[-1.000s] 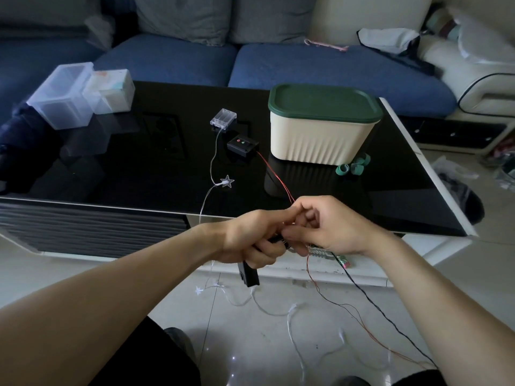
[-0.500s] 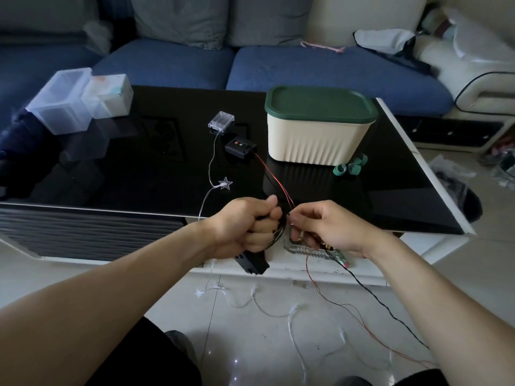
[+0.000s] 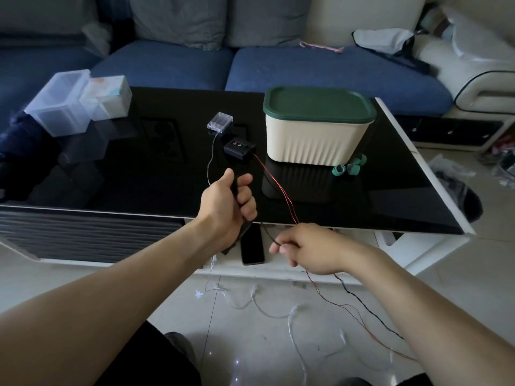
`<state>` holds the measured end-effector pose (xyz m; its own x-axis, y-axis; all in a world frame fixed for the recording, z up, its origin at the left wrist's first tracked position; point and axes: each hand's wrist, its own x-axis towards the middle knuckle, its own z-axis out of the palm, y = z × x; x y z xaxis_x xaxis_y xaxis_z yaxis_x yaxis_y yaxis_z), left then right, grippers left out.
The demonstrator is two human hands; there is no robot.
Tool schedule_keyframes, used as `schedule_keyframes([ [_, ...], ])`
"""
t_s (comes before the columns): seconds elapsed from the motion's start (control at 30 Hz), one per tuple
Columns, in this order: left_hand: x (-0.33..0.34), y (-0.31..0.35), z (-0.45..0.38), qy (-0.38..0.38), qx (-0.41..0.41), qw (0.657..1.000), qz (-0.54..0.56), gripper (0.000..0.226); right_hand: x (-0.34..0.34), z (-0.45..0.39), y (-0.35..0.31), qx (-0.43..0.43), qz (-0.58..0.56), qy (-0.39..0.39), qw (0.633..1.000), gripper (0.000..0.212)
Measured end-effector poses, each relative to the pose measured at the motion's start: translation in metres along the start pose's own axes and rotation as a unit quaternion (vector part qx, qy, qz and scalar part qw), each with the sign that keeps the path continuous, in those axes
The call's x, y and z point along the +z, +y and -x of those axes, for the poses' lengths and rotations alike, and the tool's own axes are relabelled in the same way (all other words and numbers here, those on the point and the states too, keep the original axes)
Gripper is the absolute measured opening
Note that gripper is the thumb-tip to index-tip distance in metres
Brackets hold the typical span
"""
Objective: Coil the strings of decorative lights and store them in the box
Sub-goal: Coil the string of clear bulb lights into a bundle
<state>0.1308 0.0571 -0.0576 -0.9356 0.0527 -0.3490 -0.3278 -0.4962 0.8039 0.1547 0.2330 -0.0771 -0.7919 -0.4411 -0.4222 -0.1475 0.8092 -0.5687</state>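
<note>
Two hands: left hand (image 3: 227, 207), right hand (image 3: 312, 247); one lidded box (image 3: 316, 135); two battery packs, black (image 3: 239, 149) and clear (image 3: 219, 121); two clear containers (image 3: 60, 107); one phone (image 3: 252, 246); three green rings (image 3: 349, 167).

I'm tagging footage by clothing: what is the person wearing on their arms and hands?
Nothing shows on either: both forearms are bare up to the frame edge, with no sleeves, gloves, watch or rings visible on the left hand or right hand.

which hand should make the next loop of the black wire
Right, probably. The right hand already pinches the black wire, while the left hand grips the black bundle as the anchor.
</note>
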Motion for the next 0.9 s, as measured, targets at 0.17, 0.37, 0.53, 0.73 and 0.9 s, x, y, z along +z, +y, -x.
schedule_keyframes([
  [0.17, 0.004, -0.009, 0.003, -0.002, -0.015, 0.999, -0.036, 0.036, 0.004, 0.006, -0.021, -0.039, 0.029, 0.039, 0.998, 0.034],
  [0.37, 0.011, -0.018, 0.002, -0.001, -0.040, 0.998, -0.056, 0.041, -0.002, 0.006, -0.023, -0.139, 0.062, 0.229, 0.962, 0.017],
  [0.53, 0.015, -0.016, 0.015, -0.162, -0.132, 0.968, -0.142, 0.063, -0.014, 0.004, -0.008, -0.157, 0.032, 0.337, 0.928, 0.017],
  [0.73, 0.010, -0.021, 0.017, -0.256, -0.160, 0.918, -0.259, 0.057, -0.023, 0.006, 0.003, -0.105, -0.074, 0.305, 0.944, 0.041],
  [0.9, 0.007, -0.018, 0.013, -0.287, -0.197, 0.901, -0.258, 0.051, -0.026, 0.006, 0.014, -0.127, -0.188, 0.140, 0.964, 0.031],
])
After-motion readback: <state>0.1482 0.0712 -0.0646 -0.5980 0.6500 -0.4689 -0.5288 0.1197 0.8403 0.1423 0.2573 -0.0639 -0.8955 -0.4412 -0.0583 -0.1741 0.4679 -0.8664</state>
